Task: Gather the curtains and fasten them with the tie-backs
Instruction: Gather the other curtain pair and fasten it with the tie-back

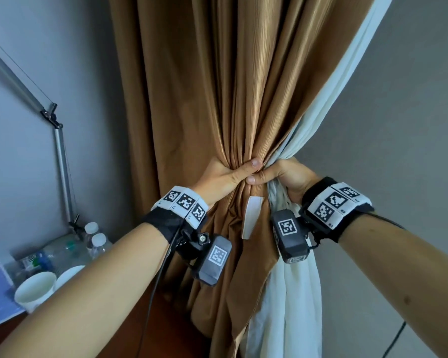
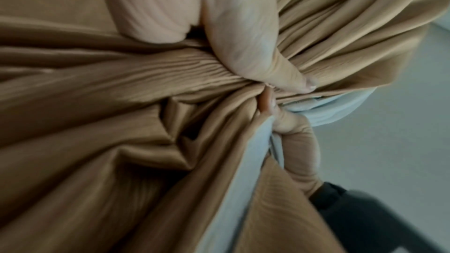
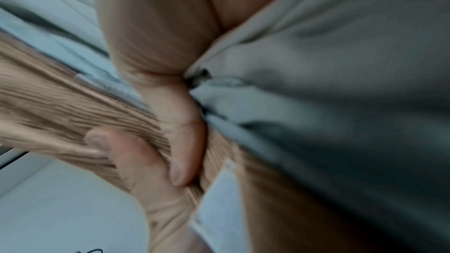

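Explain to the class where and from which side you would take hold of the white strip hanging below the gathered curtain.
Pinch the white strip near its free lower end, coming from the front. It hangs flat and loose against the brown curtain, just below where the left hand and right hand clutch the bunch, so that end looks easiest to lift.
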{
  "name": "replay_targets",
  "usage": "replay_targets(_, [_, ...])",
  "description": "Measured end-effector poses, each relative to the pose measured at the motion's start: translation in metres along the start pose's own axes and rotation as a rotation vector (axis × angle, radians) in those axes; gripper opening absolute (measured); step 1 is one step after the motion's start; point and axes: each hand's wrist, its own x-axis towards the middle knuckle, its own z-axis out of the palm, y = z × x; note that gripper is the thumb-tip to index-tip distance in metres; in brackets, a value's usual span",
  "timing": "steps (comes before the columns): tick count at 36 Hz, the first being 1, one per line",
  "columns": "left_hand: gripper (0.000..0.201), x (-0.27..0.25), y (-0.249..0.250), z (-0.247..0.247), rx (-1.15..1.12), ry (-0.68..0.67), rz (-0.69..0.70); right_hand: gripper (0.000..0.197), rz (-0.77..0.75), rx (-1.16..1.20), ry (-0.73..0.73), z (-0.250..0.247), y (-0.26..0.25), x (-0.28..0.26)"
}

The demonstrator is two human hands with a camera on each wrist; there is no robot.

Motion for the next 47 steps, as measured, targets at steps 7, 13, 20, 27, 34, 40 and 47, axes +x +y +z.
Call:
replay_targets(7, [0.063, 0.011, -0.005, 0.006, 0.106, 0.085, -0.165, 0.039, 0.053, 0.024, 0.180, 0.001, -0.002, 0.005])
replay_targets(13, [0.154, 0.004, 0.011, -0.003, 0.535, 0.139, -0.435, 0.024, 0.147, 0.002, 0.241, -0.005, -0.008, 0.005])
replay_targets(20, [0.141, 0.005, 0.014, -0.017, 0.645, 0.282, -0.316, 0.044, 0.234, 0.015, 0.175, -0.008, -0.017, 0.009])
replay_targets(27, [0.164, 0.023, 0.012, -0.050, 0.112, 0.239, -0.253, 0.070, 0.253, 0.056, 0.153, -0.009, -0.018, 0.008])
replay_targets(34, [0.162, 0.032, 0.005, -0.039, -0.454, 0.053, -0.305, 0.073, 0.245, 0.042, 0.150, -0.005, -0.015, 0.010])
replay_targets(40, [0.152, 0.038, 0.003, -0.039, -0.445, -0.056, -0.305, 0.067, 0.255, 0.045, 0.114, -0.015, -0.011, 0.014])
replay_targets(47, [0.071, 0.032, 0.004, -0.026, -0.545, -0.190, -0.413, 0.058, 0.285, 0.070, -0.003, -0.014, -0.008, 0.019])
